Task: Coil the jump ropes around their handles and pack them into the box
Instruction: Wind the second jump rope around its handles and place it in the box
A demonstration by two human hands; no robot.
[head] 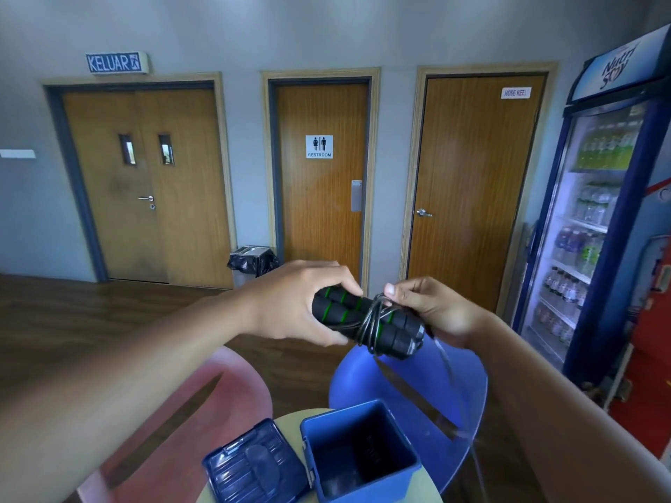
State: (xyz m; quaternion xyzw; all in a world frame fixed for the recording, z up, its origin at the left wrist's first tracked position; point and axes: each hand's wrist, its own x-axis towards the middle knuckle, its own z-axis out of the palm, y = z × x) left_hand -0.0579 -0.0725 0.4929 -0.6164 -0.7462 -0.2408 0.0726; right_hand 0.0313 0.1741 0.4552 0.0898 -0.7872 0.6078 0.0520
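Observation:
My left hand grips two black jump rope handles with green rings, held side by side in the air above the table. Thin grey rope is wound several times around their middle. My right hand pinches the rope at the coil near the handles' right end. A loose length of the rope hangs blurred below my right hand. Below stands the open blue box, which looks dark inside, with its blue lid lying flat to the left.
The box and lid stand on a small round pale table. A pink chair is at the left and a blue chair behind the box. A drinks fridge stands at the right; wooden doors line the far wall.

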